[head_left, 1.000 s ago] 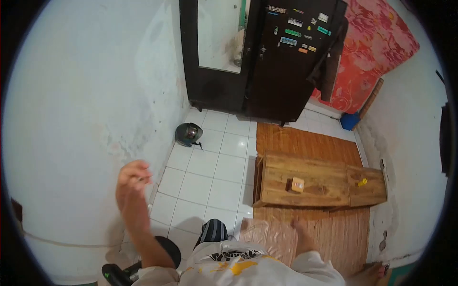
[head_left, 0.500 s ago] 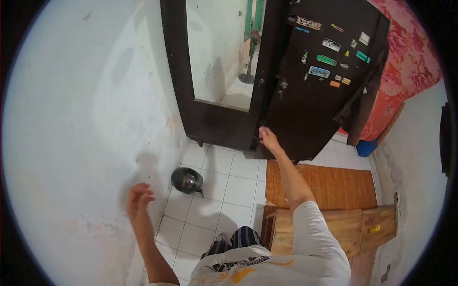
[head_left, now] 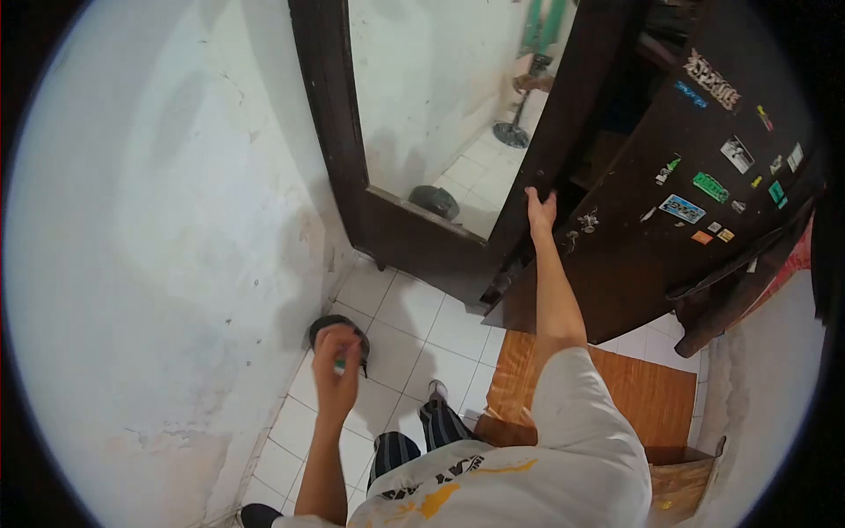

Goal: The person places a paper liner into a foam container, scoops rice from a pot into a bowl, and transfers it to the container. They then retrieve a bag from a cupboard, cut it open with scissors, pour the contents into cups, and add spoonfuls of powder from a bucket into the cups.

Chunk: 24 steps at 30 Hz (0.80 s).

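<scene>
My right hand [head_left: 542, 209] is at the edge of the mirrored wardrobe door [head_left: 422, 242], its fingers and thumb closed on the dark wooden frame. Beside it, the sticker-covered wardrobe door [head_left: 616, 238] stands ajar, with a dark gap between the two. My left hand [head_left: 336, 374] hovers over the floor at the left with curled fingers. A small greenish-white bit shows between them, too small to name. Partly behind that hand lies a dark helmet [head_left: 322, 329] on the tiles.
A pale, peeling wall [head_left: 202, 264] rises along the left. White floor tiles [head_left: 409, 308] lie in front of the wardrobe. At the right are a brown mat [head_left: 647, 387] and a wooden piece of furniture [head_left: 682, 488]. Dark cloth [head_left: 731, 304] hangs by the stickered door.
The stickered door has swung further right, widening the gap. My right hand has moved up and right to the mirrored door's frame. My left hand has shifted right, in front of the helmet.
</scene>
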Tool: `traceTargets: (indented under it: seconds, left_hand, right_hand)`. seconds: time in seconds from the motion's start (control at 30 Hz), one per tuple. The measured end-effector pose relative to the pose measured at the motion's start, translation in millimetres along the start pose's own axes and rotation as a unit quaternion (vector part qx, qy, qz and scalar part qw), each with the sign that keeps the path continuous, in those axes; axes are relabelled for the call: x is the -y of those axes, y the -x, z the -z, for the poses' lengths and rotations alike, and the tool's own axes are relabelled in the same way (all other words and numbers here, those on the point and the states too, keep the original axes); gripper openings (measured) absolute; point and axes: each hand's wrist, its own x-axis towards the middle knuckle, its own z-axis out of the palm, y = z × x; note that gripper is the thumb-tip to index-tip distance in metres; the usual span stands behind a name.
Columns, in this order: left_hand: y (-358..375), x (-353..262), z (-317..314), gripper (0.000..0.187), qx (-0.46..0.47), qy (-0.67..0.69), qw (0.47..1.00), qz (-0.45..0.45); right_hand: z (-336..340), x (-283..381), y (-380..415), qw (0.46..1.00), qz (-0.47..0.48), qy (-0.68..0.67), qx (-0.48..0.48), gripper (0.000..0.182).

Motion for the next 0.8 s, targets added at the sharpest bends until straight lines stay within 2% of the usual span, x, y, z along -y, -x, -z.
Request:
traceTargets:
  seconds: [0.03, 0.1, 0.13, 0.2, 0.23, 0.27, 0.3, 0.33, 0.37, 0.4, 0.43, 0.47, 0.57, 0.7, 0.8]
  left_hand:
    - [-13.9, 2.8, -17.6, 0.011, 0.012, 0.022, 1.0, 0.012]
    - [-42.4, 10.7, -54.0, 0.015, 0.041, 0.013, 0.998, -0.049]
    - [-53.7, 15.5, -70.9, 0.018, 0.056, 0.032, 0.996, -0.06]
    - [-68.2, 22.2, -100.7, 0.028, 0.074, 0.044, 0.991, -0.099]
    - [-72.6, 24.0, -111.6, 0.035, 0.077, 0.04, 0.988, -0.128]
    - [-74.7, 24.8, -118.3, 0.039, 0.066, 0.025, 0.987, -0.146]
    - [-80.7, 25.8, -124.6, 0.045, 0.053, 0.01, 0.984, -0.168]
    - [-81.5, 27.9, -127.1, 0.051, 0.037, -0.005, 0.98, -0.194]
    - [-75.8, 42.4, -123.4, 0.045, 0.067, 0.033, 0.991, -0.109]
    - [-70.3, 70.0, -115.0, 0.04, 0.095, 0.07, 0.993, -0.024]
    - [-64.6, 98.7, -106.7, 0.036, 0.122, 0.105, 0.985, 0.061]
    - [-50.4, 123.7, -98.5, 0.079, 0.092, 0.197, 0.975, -0.052]
    - [-35.9, 129.3, -23.9, 0.082, 0.086, -0.01, 0.996, -0.003]
    - [-29.6, 134.9, 28.4, 0.079, -0.003, -0.101, 0.991, 0.091]
    - [-21.5, 148.9, 45.8, 0.078, -0.065, -0.135, 0.976, 0.157]
  right_hand:
    - [8.4, 8.4, 16.2, 1.0, 0.0, -0.023, 0.019, 0.067]
    - [18.0, 5.7, 57.5, 0.996, 0.052, -0.074, 0.017, 0.057]
    - [20.1, 2.4, 85.5, 0.997, 0.05, -0.062, 0.002, 0.052]
    - [34.6, 24.9, 160.0, 0.971, 0.051, -0.22, 0.073, 0.045]
    - [41.5, 19.6, 189.5, 0.976, 0.085, -0.161, 0.122, 0.044]
    - [48.7, 27.5, 221.8, 0.964, 0.086, -0.203, 0.148, 0.05]
    - [50.7, 10.2, 244.9, 0.957, 0.115, -0.183, 0.195, 0.053]
    - [59.8, 14.2, 275.6, 0.952, 0.104, -0.182, 0.225, 0.053]
    - [65.7, 22.8, 300.2, 0.938, 0.09, -0.197, 0.269, 0.048]
    - [73.1, 18.9, 318.7, 0.937, 0.105, -0.104, 0.317, 0.05]
    - [74.7, 9.2, 338.4, 0.928, 0.087, -0.122, 0.342, 0.05]
    - [77.9, -6.2, 354.2, 0.925, 0.032, -0.096, 0.367, 0.049]
    - [86.3, -66.5, 390.6, 0.895, -0.047, -0.053, 0.441, 0.045]
    - [69.8, -133.7, 397.6, 0.856, -0.103, -0.008, 0.506, 0.042]
    - [45.2, -174.2, 363.0, 0.847, -0.109, 0.014, 0.519, 0.037]
